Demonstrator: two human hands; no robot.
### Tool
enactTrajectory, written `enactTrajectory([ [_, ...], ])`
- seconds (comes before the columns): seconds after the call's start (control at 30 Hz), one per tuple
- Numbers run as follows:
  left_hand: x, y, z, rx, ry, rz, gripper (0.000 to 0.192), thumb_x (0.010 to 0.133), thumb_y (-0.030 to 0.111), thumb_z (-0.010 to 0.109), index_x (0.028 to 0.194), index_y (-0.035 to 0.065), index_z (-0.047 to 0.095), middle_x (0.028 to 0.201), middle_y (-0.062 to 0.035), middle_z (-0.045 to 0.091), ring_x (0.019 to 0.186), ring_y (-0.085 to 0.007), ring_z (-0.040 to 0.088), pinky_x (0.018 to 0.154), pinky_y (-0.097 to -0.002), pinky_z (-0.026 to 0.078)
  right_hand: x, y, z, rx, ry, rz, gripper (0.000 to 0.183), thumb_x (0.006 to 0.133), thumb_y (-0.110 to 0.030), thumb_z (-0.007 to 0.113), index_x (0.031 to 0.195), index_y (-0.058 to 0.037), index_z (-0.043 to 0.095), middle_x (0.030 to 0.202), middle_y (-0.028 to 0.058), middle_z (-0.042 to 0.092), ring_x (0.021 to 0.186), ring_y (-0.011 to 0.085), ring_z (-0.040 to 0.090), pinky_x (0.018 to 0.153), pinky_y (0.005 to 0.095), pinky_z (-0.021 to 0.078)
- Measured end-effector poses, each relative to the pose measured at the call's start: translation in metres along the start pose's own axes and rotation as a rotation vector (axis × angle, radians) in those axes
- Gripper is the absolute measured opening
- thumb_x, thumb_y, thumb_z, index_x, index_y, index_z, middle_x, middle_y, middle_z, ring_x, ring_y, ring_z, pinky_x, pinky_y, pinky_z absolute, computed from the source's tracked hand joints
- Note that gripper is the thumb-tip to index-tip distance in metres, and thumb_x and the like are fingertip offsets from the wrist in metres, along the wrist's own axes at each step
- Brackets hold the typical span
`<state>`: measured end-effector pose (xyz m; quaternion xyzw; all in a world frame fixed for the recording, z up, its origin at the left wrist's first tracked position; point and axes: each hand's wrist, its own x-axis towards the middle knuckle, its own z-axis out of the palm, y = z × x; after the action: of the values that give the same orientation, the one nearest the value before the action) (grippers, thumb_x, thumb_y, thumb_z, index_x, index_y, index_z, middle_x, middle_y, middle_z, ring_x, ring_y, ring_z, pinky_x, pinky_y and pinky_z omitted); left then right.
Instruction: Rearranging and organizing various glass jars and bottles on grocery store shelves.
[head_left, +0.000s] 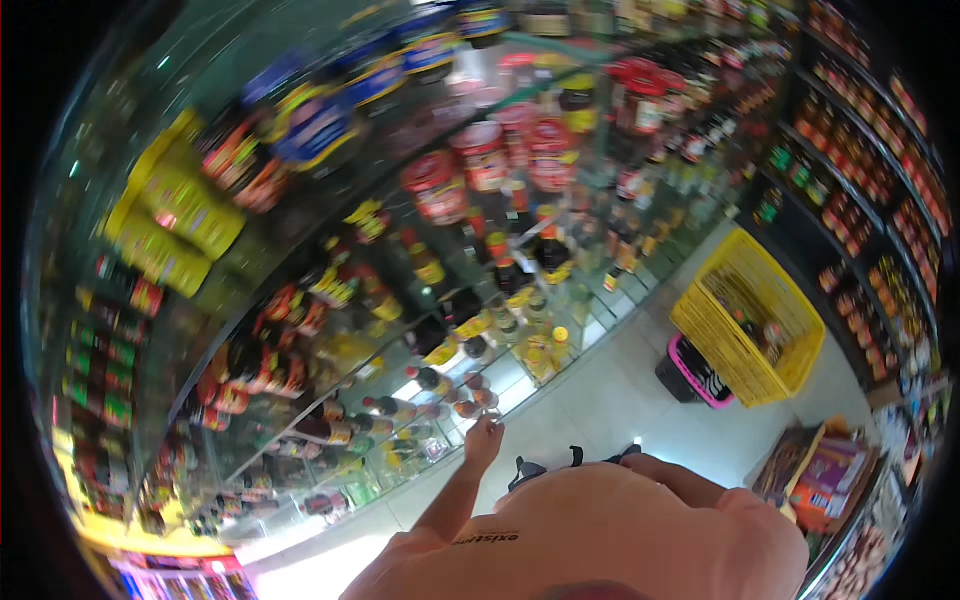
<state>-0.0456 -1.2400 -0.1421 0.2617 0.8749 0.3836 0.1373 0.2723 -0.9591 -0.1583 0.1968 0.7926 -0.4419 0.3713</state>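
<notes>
My left hand (485, 441) is stretched out to the edge of a glass shelf, its fingers close together beside small bottles with orange-brown contents (466, 409). Blur hides whether it touches or grips one. My right arm hangs bent at my side; the right hand (634, 459) is partly seen by my hip, and its fingers cannot be made out. On the shelves before me stand dark sauce bottles with yellow labels (431, 337), small yellow-capped bottles (540, 356), red-lidded tubs (436, 187), blue-labelled jars (311, 124) and yellow packages (187, 202).
A yellow plastic crate (750, 319) with some goods inside stands on the floor to the right. Beside it is a black basket with a pink rim (701, 371). Shelves of jars (855, 217) line the far right, and an open cardboard box (814, 480) holds packages.
</notes>
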Motion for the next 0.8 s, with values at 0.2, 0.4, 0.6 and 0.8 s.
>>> enactTrajectory([
  [0.2, -0.061, -0.111, 0.129, -0.002, -0.484, -0.338, 0.035, 0.087, 0.024, 0.068, 0.117, 0.0061, 0.067, 0.084, -0.0090, 0.074, 0.075, -0.0213, 0.071, 0.071, -0.0334, 0.057, -0.053, 0.086, -0.029, 0.045, 0.314, 0.000, 0.044, 0.090, -0.043, 0.059, 0.100, -0.0030, 0.074, 0.103, 0.0231, 0.072, 0.099, 0.0380, 0.069, 0.084, 0.0485, 0.0535],
  [0.4, -0.057, -0.059, 0.175, 0.062, -0.937, -0.199, 0.019, 0.091, 0.006, 0.062, 0.108, 0.0011, 0.067, 0.105, -0.0117, 0.072, 0.078, -0.0194, 0.071, 0.064, -0.0307, 0.058, -0.057, 0.298, -0.001, 0.483, 0.765, 0.275, 0.035, 0.092, -0.036, 0.065, 0.106, -0.0044, 0.068, 0.100, 0.0172, 0.073, 0.081, 0.0276, 0.072, 0.074, 0.0403, 0.0568],
  [0.6, -0.009, -0.017, 0.219, 0.273, -0.848, -0.005, 0.027, 0.094, 0.021, 0.060, 0.112, 0.0033, 0.069, 0.103, -0.0120, 0.073, 0.087, -0.0216, 0.072, 0.076, -0.0373, 0.056, -0.104, 0.430, 0.033, 0.990, 0.571, 0.803, 0.011, 0.097, -0.015, 0.058, 0.092, -0.0064, 0.063, 0.076, 0.0079, 0.065, 0.055, 0.0204, 0.062, 0.045, 0.0343, 0.0485],
  [0.8, 0.051, -0.008, 0.240, -0.342, -0.789, -0.686, 0.029, 0.095, 0.021, 0.062, 0.120, 0.0059, 0.064, 0.097, -0.0086, 0.072, 0.080, -0.0181, 0.069, 0.065, -0.0307, 0.051, -0.085, 0.418, 0.020, 0.994, 0.521, 0.833, 0.011, 0.095, -0.018, 0.060, 0.095, -0.0076, 0.064, 0.079, 0.0089, 0.067, 0.060, 0.0214, 0.065, 0.049, 0.0345, 0.0518],
])
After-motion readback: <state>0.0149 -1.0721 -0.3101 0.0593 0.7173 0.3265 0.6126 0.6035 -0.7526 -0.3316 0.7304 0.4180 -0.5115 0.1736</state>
